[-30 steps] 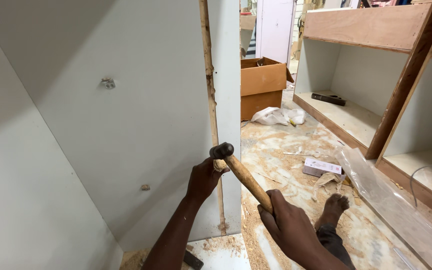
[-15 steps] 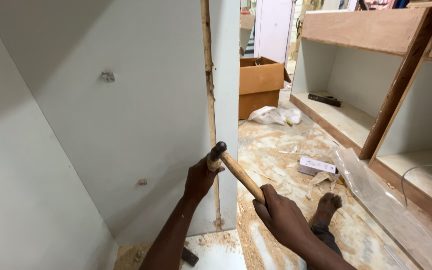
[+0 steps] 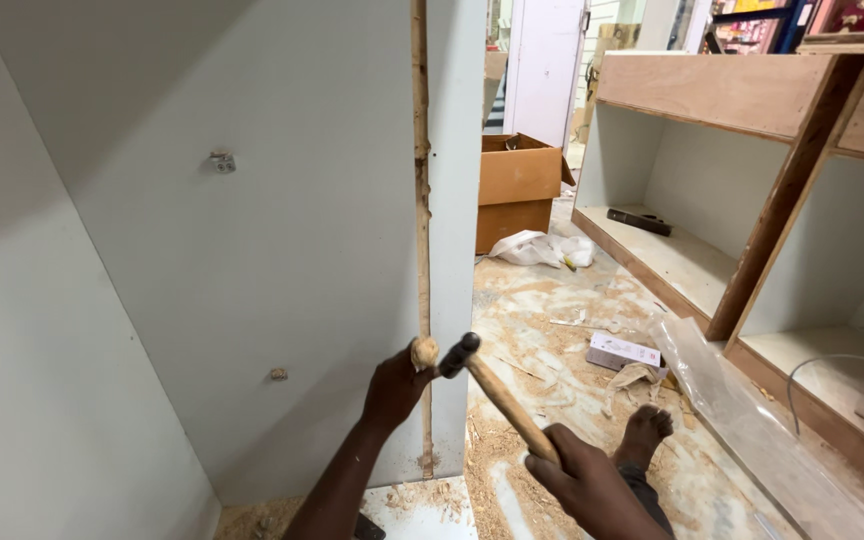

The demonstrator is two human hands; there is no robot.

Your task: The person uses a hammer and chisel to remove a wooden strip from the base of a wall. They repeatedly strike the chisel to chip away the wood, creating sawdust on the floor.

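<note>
Hammer head has pulled back slightly from the panel edge since half a second ago. Right hand grip is closed around its pale wooden handle; dark metal head sits just beside the left hand. Left hand pinches something small against the raw wood edge strip of the white panel. Sawdust covers the floor.

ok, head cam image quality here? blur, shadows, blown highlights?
Head view: hammer head slightly motion-blurred, left hand and right hand fairly sharp; a diagonal shadow darkens the upper white panel; the doorway behind the cardboard box is bright, near washed out; straight edges bow a little from the wide lens.
</note>
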